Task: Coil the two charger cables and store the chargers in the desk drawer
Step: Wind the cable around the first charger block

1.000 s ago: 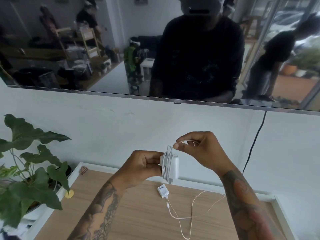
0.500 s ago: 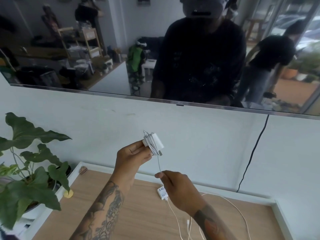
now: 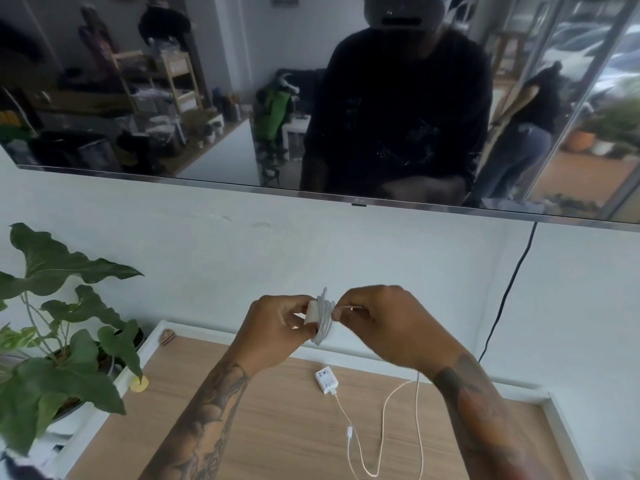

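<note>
**White charger half-wrapped, held above the desk**

White plastic shows between the two hands: the left hand (image 3: 277, 327) is closed around a small charger block (image 3: 313, 311), thumb and fingers pinching its near end, with several turns of white cable (image 3: 323, 320) wound around the block's middle. The right hand (image 3: 384, 323) is closed too, its thumb and forefinger pinching the free run of that same cable just beside the coil. Both hands are raised above the desk, nearly touching each other, with the tattooed forearms coming up from the lower edge of the view.

Below them, on the wooden desk top (image 3: 263, 427), lies a second charger (image 3: 325, 380), also white, with dark print on its upper face. Its thin cable (image 3: 381, 441) trails loose toward the near edge in a long open loop, uncoiled, with a small connector partway along.

A white raised border (image 3: 561, 431) frames the desk top. A leafy potted plant (image 3: 59, 344) stands at the left, just off the desk's corner, and a small yellow disc (image 3: 139, 383) sits on the border beside it. On the pale wall above hangs a dark screen (image 3: 207, 98), reflecting the room, and a black cord (image 3: 512, 289) drops from its lower right edge down behind the desk.
</note>
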